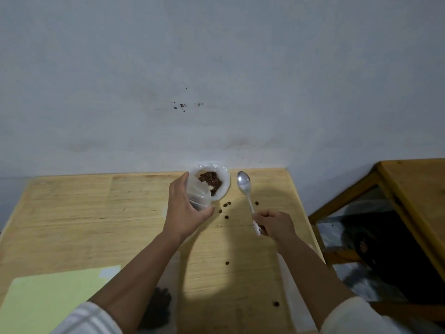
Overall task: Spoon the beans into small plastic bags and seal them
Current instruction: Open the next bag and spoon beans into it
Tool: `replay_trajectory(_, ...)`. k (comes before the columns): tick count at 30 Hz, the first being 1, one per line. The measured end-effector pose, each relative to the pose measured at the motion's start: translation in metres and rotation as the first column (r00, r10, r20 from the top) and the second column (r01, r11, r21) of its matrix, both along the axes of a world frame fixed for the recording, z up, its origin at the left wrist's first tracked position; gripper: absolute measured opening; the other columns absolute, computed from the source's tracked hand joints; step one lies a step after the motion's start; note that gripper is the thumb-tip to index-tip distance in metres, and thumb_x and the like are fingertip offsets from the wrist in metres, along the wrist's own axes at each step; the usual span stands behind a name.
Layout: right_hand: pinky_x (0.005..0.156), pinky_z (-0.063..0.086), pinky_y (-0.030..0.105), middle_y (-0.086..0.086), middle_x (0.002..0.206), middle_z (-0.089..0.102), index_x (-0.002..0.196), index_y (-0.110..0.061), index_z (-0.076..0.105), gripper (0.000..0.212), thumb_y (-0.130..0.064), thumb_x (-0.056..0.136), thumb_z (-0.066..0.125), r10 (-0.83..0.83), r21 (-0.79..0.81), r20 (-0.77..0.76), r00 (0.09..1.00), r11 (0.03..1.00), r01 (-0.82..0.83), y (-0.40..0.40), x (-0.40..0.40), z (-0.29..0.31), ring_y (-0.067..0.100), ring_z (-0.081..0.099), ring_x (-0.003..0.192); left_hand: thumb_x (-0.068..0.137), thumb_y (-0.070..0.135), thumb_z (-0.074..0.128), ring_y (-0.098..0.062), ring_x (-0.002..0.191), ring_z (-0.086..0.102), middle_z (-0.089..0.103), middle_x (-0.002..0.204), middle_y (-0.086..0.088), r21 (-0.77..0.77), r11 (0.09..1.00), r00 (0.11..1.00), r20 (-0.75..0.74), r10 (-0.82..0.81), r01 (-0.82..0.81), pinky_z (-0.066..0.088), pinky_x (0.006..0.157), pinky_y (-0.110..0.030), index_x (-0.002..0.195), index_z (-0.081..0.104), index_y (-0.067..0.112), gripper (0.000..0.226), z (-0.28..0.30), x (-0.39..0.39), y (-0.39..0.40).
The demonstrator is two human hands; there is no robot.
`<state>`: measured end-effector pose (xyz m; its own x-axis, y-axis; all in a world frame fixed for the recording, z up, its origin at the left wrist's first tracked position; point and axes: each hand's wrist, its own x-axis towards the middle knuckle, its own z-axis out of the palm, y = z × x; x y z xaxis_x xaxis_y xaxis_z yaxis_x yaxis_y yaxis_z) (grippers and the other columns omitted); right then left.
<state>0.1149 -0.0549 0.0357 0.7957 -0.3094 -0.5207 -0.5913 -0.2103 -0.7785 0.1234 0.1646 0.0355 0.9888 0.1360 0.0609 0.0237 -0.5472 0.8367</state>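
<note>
A clear plastic bag [220,186] with brown beans [210,180] inside is tilted, its wide mouth facing me, near the far edge of the wooden table [96,213]. My left hand [184,213] grips the bag from its left and underside. My right hand [273,224] holds the handle of a metal spoon [244,185], whose empty bowl points away from me, just right of the bag's mouth. Several loose beans [226,204] lie on the table between my hands.
A pale green sheet [53,300] lies at the near left of the table. More stray beans [276,303] sit nearer to me. A dark heap [157,307] shows under my left forearm. A second wooden table [414,189] stands to the right. A grey wall rises behind.
</note>
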Motion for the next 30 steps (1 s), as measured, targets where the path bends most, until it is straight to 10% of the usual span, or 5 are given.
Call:
replay_trajectory(16,0.058,0.031,0.025,0.006,0.069,0.065,0.074,-0.005,0.070,0.027,-0.032,0.076,0.072,0.262,-0.490,-0.079,0.962,0.830,-0.267,-0.014,0.060,-0.054,0.017,0.058,0.069,0.061,0.028,0.086,0.005,0.117,0.028,0.030,0.139,0.001,0.018,0.988,0.985,-0.079,0.151,-0.150,0.018,0.086,0.010,0.145,0.023,0.016,0.105,-0.003,-0.002,-0.030)
replay_trajectory(26,0.064,0.055,0.025,-0.004,0.063,0.067,0.075,-0.026,0.070,0.010,-0.029,0.084,0.066,0.510,0.013,0.311,0.802,0.842,-0.540,0.042,0.044,0.051,0.012,0.063,0.057,0.060,0.038,0.085,0.000,0.124,0.028,0.030,0.136,0.005,-0.016,0.996,0.997,0.008,0.082,-0.082,0.018,0.093,0.007,0.145,0.022,0.017,0.109,0.021,-0.010,-0.037)
replay_trajectory(30,0.053,0.042,0.019,0.003,0.056,0.060,0.079,-0.006,0.072,0.014,-0.016,0.086,0.063,0.562,-0.158,0.357,0.746,0.824,-0.545,0.061,0.031,0.076,0.009,0.050,0.052,0.052,0.040,0.088,0.002,0.125,0.026,0.027,0.132,0.012,-0.051,0.999,1.000,0.017,0.012,-0.011,0.021,0.101,-0.006,0.145,0.022,0.019,0.116,0.040,-0.022,-0.022)
